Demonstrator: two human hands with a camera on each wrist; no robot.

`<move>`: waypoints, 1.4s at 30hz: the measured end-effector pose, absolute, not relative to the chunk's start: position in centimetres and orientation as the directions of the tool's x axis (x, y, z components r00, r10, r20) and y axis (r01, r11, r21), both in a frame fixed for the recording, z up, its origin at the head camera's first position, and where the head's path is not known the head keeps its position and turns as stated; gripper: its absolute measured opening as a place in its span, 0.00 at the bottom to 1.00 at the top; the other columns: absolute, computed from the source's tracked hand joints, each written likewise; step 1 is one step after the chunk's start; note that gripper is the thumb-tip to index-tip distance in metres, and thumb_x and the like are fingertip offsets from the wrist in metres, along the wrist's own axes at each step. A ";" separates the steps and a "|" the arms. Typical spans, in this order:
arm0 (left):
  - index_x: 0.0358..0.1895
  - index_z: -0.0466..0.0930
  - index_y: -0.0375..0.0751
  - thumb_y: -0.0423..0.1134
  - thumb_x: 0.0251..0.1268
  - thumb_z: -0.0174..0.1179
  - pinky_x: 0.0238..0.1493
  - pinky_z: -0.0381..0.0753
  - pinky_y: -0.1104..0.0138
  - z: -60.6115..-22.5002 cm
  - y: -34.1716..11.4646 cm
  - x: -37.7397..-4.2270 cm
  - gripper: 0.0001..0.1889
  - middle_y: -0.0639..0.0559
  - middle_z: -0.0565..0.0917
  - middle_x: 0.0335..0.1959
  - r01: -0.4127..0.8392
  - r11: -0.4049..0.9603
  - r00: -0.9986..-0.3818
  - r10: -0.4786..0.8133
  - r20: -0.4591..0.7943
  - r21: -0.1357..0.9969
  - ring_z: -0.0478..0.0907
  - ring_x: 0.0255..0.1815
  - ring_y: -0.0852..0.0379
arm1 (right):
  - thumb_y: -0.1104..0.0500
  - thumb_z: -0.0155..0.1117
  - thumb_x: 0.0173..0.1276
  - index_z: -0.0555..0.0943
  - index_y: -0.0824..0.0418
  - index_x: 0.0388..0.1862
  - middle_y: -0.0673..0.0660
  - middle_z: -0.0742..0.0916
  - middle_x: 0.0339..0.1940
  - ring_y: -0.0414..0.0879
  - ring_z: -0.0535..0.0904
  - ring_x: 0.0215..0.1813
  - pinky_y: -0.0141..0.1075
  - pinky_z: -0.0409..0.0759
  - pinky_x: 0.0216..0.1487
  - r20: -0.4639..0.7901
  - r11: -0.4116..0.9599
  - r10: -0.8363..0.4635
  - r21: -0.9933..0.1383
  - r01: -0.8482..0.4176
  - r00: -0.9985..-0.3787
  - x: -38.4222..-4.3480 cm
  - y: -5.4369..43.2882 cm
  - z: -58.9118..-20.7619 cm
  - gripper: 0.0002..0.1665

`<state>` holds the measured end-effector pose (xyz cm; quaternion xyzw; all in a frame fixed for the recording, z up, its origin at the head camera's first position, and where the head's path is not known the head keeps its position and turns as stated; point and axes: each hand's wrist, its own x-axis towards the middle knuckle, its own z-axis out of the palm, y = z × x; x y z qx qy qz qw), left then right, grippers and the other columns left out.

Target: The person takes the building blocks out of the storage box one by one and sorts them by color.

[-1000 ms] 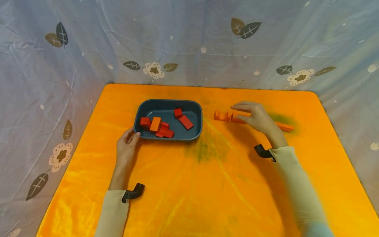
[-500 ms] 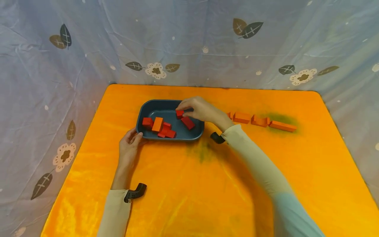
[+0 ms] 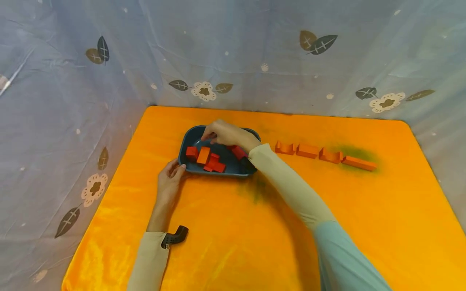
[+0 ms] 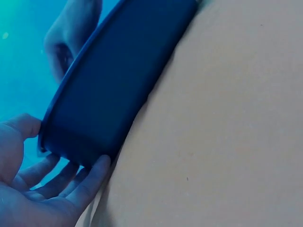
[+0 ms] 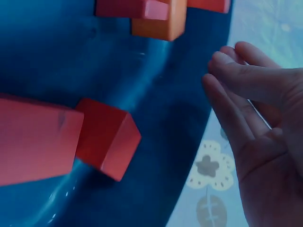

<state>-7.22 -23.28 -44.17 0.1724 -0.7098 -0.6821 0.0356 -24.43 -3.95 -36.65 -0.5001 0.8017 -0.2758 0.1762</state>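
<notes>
A dark blue rectangular tray (image 3: 233, 173) holds several red blocks (image 3: 192, 153) and an orange block (image 3: 204, 155). My left hand (image 3: 169, 184) grips its near left corner. In the left wrist view, the thumb of that left hand (image 4: 42, 189) is at the rim and the fingers are against the outer wall. Over the tray's far part hovers my right hand (image 3: 226, 133), with nothing in its fingers. Seen in the right wrist view, this right hand (image 5: 265, 109) has loosely bent fingers, apart from a red block (image 5: 109, 137) and a longer red block (image 5: 38, 139).
To the tray's right, several orange blocks stand in a row: a notched one (image 3: 285, 148), a solid one (image 3: 307, 150), another notched one (image 3: 330, 156) and a long flat one (image 3: 359, 163). A yellow cloth (image 3: 218, 226) covers the table; a patterned grey curtain (image 3: 255, 93) hangs behind.
My right hand has moved left from above the orange row, past the small red block, to the tray's far middle. My left hand keeps its grip. The head view has shifted slightly.
</notes>
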 end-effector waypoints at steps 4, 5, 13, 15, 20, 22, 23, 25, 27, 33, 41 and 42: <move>0.69 0.68 0.35 0.39 0.73 0.56 0.56 0.80 0.67 -44.2 -23.0 -7.0 0.25 0.41 0.74 0.63 -0.186 -0.027 -0.939 -0.291 -0.186 0.982 0.74 0.58 0.53 | 0.81 0.54 0.63 0.86 0.64 0.50 0.56 0.86 0.52 0.48 0.80 0.56 0.33 0.77 0.60 -0.065 0.366 -0.912 -0.574 -0.732 -0.405 -24.5 -4.8 -37.5 0.24; 0.69 0.68 0.35 0.39 0.73 0.56 0.56 0.80 0.67 -44.2 -23.0 -7.0 0.24 0.41 0.74 0.63 -0.185 -0.029 -0.937 -0.295 -0.185 0.982 0.74 0.58 0.53 | 0.81 0.52 0.62 0.86 0.63 0.50 0.55 0.86 0.51 0.49 0.79 0.57 0.34 0.76 0.61 -0.073 0.363 -0.917 -0.560 -0.745 -0.392 -24.4 -5.0 -37.6 0.25; 0.69 0.68 0.36 0.39 0.73 0.57 0.55 0.80 0.69 -44.1 -23.0 -6.5 0.25 0.42 0.74 0.64 -0.192 -0.020 -0.931 -0.312 -0.189 0.981 0.74 0.58 0.54 | 0.80 0.57 0.62 0.87 0.61 0.49 0.55 0.86 0.51 0.48 0.78 0.57 0.33 0.73 0.64 -0.089 0.355 -0.928 -0.498 -0.791 -0.361 -23.8 -6.2 -38.8 0.23; 0.69 0.68 0.36 0.39 0.73 0.57 0.54 0.81 0.69 -44.1 -23.0 -6.6 0.25 0.42 0.74 0.63 -0.192 -0.021 -0.930 -0.314 -0.189 0.981 0.74 0.58 0.54 | 0.79 0.59 0.63 0.86 0.62 0.49 0.56 0.86 0.52 0.48 0.78 0.57 0.33 0.73 0.65 -0.088 0.354 -0.930 -0.485 -0.800 -0.358 -23.7 -6.2 -39.0 0.22; 0.69 0.68 0.36 0.39 0.73 0.57 0.56 0.80 0.66 -44.0 -23.0 -6.6 0.25 0.42 0.74 0.63 -0.193 -0.021 -0.931 -0.312 -0.190 0.981 0.74 0.58 0.53 | 0.75 0.61 0.64 0.85 0.60 0.53 0.55 0.85 0.54 0.47 0.78 0.58 0.33 0.73 0.65 -0.105 0.379 -0.922 -0.443 -0.812 -0.373 -23.8 -6.1 -39.5 0.21; 0.69 0.68 0.37 0.40 0.73 0.57 0.56 0.80 0.67 -44.0 -23.0 -6.6 0.25 0.42 0.74 0.64 -0.203 0.001 -0.929 -0.317 -0.192 0.979 0.74 0.58 0.54 | 0.74 0.63 0.64 0.85 0.60 0.54 0.55 0.85 0.54 0.47 0.78 0.58 0.34 0.73 0.65 -0.110 0.391 -0.917 -0.433 -0.812 -0.383 -23.8 -5.9 -39.4 0.21; 0.69 0.68 0.37 0.40 0.73 0.57 0.56 0.80 0.67 -44.0 -23.1 -6.6 0.25 0.43 0.74 0.64 -0.206 0.006 -0.928 -0.318 -0.193 0.979 0.74 0.59 0.54 | 0.73 0.63 0.64 0.84 0.60 0.54 0.55 0.84 0.55 0.47 0.78 0.59 0.34 0.73 0.65 -0.109 0.391 -0.917 -0.431 -0.813 -0.383 -23.8 -5.7 -39.3 0.21; 0.69 0.68 0.38 0.41 0.73 0.57 0.56 0.79 0.69 -43.9 -23.1 -6.6 0.25 0.43 0.74 0.64 -0.210 0.018 -0.926 -0.324 -0.194 0.977 0.74 0.59 0.54 | 0.73 0.64 0.64 0.84 0.61 0.54 0.55 0.84 0.55 0.48 0.77 0.59 0.34 0.73 0.64 -0.100 0.386 -0.919 -0.436 -0.813 -0.382 -23.7 -5.4 -39.0 0.20; 0.69 0.69 0.38 0.41 0.73 0.57 0.54 0.80 0.71 -44.0 -23.1 -6.6 0.25 0.44 0.74 0.64 -0.206 0.022 -0.925 -0.331 -0.187 0.978 0.74 0.58 0.55 | 0.73 0.64 0.63 0.84 0.62 0.54 0.56 0.83 0.55 0.48 0.77 0.59 0.34 0.73 0.64 -0.078 0.372 -0.922 -0.449 -0.812 -0.379 -23.7 -5.0 -38.6 0.20; 0.69 0.68 0.38 0.41 0.73 0.57 0.54 0.80 0.71 -43.9 -23.1 -6.8 0.25 0.44 0.74 0.63 -0.210 0.045 -0.925 -0.333 -0.184 0.977 0.75 0.57 0.56 | 0.73 0.64 0.63 0.84 0.65 0.54 0.57 0.83 0.56 0.49 0.78 0.56 0.33 0.76 0.60 -0.047 0.368 -0.918 -0.470 -0.802 -0.394 -23.5 -4.1 -37.6 0.19; 0.69 0.68 0.36 0.40 0.73 0.56 0.56 0.80 0.67 -43.9 -22.8 -7.0 0.25 0.42 0.74 0.63 -0.202 0.053 -0.931 -0.320 -0.175 0.978 0.75 0.56 0.55 | 0.64 0.67 0.66 0.82 0.66 0.57 0.60 0.81 0.59 0.51 0.77 0.59 0.35 0.76 0.62 -0.050 0.396 -0.902 -0.491 -0.776 -0.429 -23.1 -2.3 -36.3 0.20; 0.69 0.68 0.36 0.40 0.73 0.56 0.56 0.80 0.66 -44.0 -22.7 -7.1 0.25 0.41 0.74 0.63 -0.199 0.043 -0.932 -0.316 -0.175 0.979 0.75 0.57 0.54 | 0.64 0.67 0.67 0.81 0.66 0.58 0.60 0.81 0.59 0.51 0.76 0.60 0.35 0.76 0.61 -0.046 0.395 -0.900 -0.510 -0.764 -0.434 -23.0 -1.8 -36.2 0.20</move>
